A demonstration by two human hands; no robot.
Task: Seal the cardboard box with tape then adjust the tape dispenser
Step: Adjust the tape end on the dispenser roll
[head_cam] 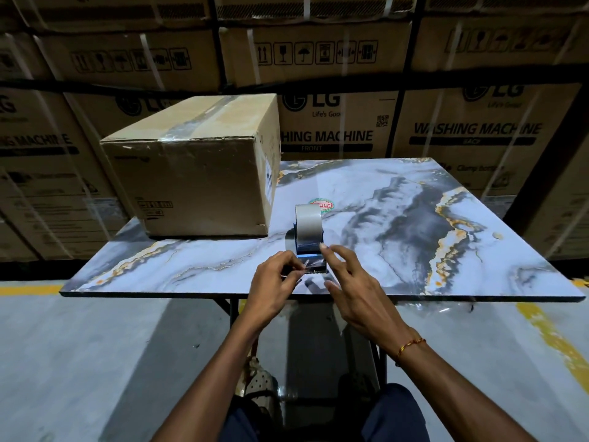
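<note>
The box (197, 173) is sitting at the table's (446, 275) far-left corner, about 10 o'clock from the hands, with its flaps closed and a strip of clear tape (204, 118) running along the top seam and over the near edge. A white label is showing on its right side.

The dispenser (310, 244) is standing on the table just right of the box and apart from it, near the front edge at 12 o'clock from the person. Its roll is standing upright, with the toothed cutter end pointing toward the person.

The left hand (274, 288) is reaching in from 7 o'clock – its thumb and fingers are pinched together at the cutter end, on what looks like the loose end of the tape, though the glare is making this hard to tell. The right hand (357, 288) is coming in from 5 o'clock with fingers spread apart; its forefinger tip is touching the near right side of the roll, and the other fingers are hovering over the table without gripping anything.

A thread band (409, 346) is circling the right wrist. Behind the table, at 12 o'clock, large strapped cartons (334, 129) printed with washing-machine lettering are standing stacked in a wall
</note>
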